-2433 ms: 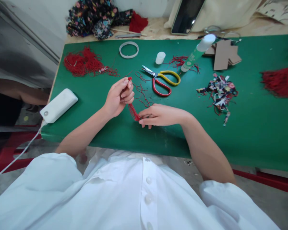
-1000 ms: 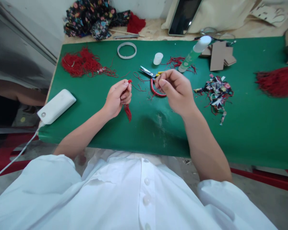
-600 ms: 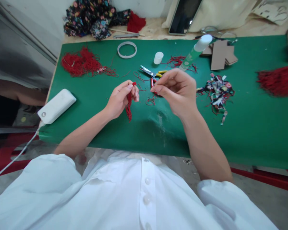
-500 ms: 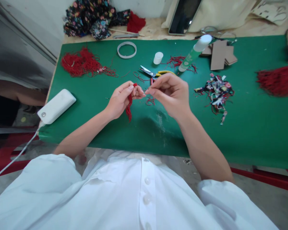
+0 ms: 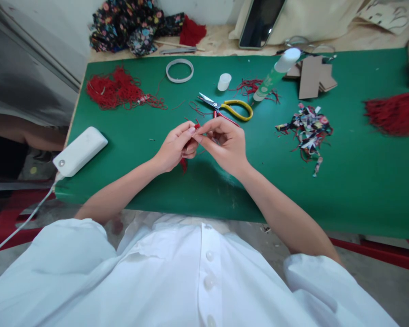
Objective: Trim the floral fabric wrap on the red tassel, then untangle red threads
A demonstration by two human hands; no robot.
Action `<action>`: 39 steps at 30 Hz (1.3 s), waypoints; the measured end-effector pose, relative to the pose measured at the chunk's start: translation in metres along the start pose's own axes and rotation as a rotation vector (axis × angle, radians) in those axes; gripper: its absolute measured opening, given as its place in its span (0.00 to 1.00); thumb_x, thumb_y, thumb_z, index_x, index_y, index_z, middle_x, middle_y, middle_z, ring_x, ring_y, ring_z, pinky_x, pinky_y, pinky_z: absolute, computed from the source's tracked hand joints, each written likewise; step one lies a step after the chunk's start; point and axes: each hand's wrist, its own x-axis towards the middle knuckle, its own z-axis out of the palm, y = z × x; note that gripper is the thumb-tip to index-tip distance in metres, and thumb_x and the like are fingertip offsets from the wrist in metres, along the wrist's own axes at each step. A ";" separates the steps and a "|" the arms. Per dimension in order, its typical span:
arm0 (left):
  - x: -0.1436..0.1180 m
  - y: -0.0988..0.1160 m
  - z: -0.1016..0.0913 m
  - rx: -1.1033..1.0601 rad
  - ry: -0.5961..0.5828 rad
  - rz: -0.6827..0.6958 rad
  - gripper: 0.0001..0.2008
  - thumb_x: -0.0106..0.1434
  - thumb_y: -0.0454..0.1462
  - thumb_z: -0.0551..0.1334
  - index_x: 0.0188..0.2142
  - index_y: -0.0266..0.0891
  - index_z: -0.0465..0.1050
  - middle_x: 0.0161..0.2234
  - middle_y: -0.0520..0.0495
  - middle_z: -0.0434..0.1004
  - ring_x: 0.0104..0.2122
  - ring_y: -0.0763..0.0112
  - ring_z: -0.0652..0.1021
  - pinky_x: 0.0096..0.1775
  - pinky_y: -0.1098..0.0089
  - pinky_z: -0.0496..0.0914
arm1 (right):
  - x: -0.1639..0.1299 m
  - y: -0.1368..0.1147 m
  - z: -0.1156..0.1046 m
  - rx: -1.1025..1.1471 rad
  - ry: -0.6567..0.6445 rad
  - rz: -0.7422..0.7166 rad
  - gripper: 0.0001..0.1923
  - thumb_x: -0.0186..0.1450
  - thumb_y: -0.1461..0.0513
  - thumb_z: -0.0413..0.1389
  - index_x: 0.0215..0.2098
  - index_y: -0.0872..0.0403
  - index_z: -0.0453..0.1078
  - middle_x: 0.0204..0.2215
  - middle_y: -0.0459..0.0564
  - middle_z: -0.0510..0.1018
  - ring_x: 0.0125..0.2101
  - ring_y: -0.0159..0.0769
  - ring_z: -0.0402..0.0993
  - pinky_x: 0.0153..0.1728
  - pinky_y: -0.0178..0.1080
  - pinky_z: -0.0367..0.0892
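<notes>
My left hand [image 5: 173, 147] is closed around a small red yarn tassel [image 5: 184, 165]. Its strands hang below the fingers, and a bit of red shows above them. The fingertips of my right hand [image 5: 226, 143] are pinched together at the tassel's top, touching the left fingertips; any fine thread between them is too small to make out. Just beyond the hands lie scissors with yellow handles [image 5: 238, 110], blades pointing left. A red-handled tool [image 5: 229, 119] lies partly hidden behind my right hand.
On the green mat [image 5: 122, 181] are a red yarn heap [image 5: 117, 88], a tape ring [image 5: 179, 71], a white cap [image 5: 224, 82], a green glue bottle [image 5: 271, 81], cardboard pieces [image 5: 310, 77], fabric scraps [image 5: 310, 129] and red strands [image 5: 395, 113]. A white power bank [image 5: 81, 151] sits left.
My right hand has moved left and down to meet my left hand at the tassel's top. The scissors' yellow handles are now uncovered, and less of the tassel's hanging end shows.
</notes>
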 end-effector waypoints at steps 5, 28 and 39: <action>0.002 0.000 -0.002 0.057 -0.013 -0.002 0.20 0.61 0.48 0.66 0.28 0.39 0.59 0.15 0.63 0.53 0.14 0.86 0.53 0.18 0.82 0.51 | 0.001 0.008 -0.002 -0.050 0.029 -0.098 0.10 0.62 0.56 0.63 0.30 0.53 0.71 0.27 0.43 0.74 0.23 0.25 0.61 0.25 0.34 0.58; 0.007 0.000 -0.013 0.253 -0.089 0.034 0.20 0.59 0.52 0.64 0.29 0.39 0.63 0.16 0.63 0.48 0.14 0.85 0.50 0.17 0.78 0.47 | 0.002 0.019 -0.005 -0.203 0.009 -0.262 0.05 0.62 0.68 0.56 0.32 0.53 0.67 0.28 0.44 0.70 0.24 0.26 0.60 0.25 0.34 0.57; 0.008 0.003 -0.013 0.275 -0.114 0.029 0.21 0.58 0.53 0.65 0.28 0.38 0.63 0.16 0.63 0.48 0.14 0.85 0.50 0.17 0.77 0.47 | 0.003 0.019 -0.005 -0.199 0.039 -0.338 0.05 0.64 0.68 0.56 0.31 0.53 0.67 0.30 0.45 0.74 0.23 0.26 0.60 0.24 0.34 0.56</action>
